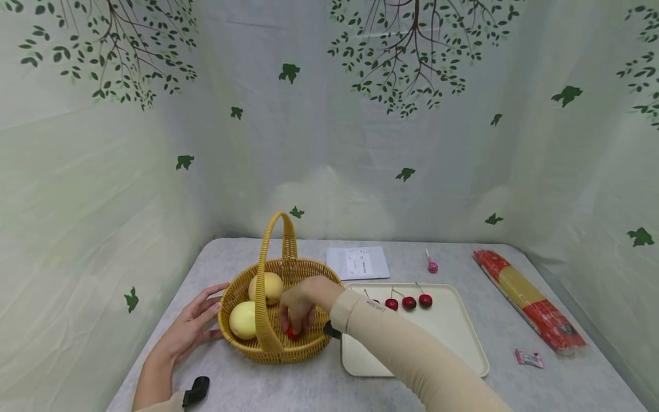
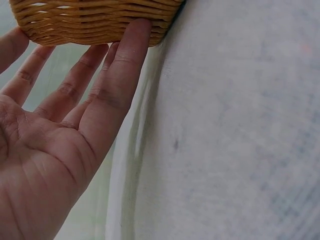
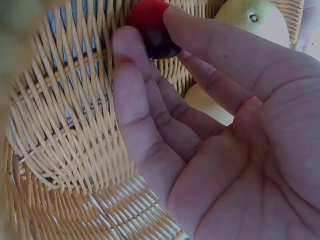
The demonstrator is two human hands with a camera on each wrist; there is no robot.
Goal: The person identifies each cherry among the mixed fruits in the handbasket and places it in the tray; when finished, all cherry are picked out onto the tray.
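Observation:
My right hand [image 1: 301,300] reaches down into a yellow wicker basket [image 1: 314,348] with a tall handle. Between thumb and fingers it pinches a cherry [image 3: 154,27], part red and part very dark; no stem shows on it. Two pale yellow round fruits, one nearer [image 1: 243,320] and one farther back [image 1: 272,288], lie in the basket's left side. My left hand [image 1: 187,326] rests its fingertips against the basket's outer left wall, fingers fairly straight in the left wrist view. Several stemmed cherries [image 1: 409,303] lie on a cream tray [image 1: 437,349] right of the basket, one partly hidden by my right arm.
Behind the tray lies a white booklet or packet [image 1: 357,262] with a printed label. A lollipop [image 1: 432,265] is near the table's back. On the right are a long red and yellow package [image 1: 530,300] and a small pink wrapped candy [image 1: 529,359]. Curtains enclose the table.

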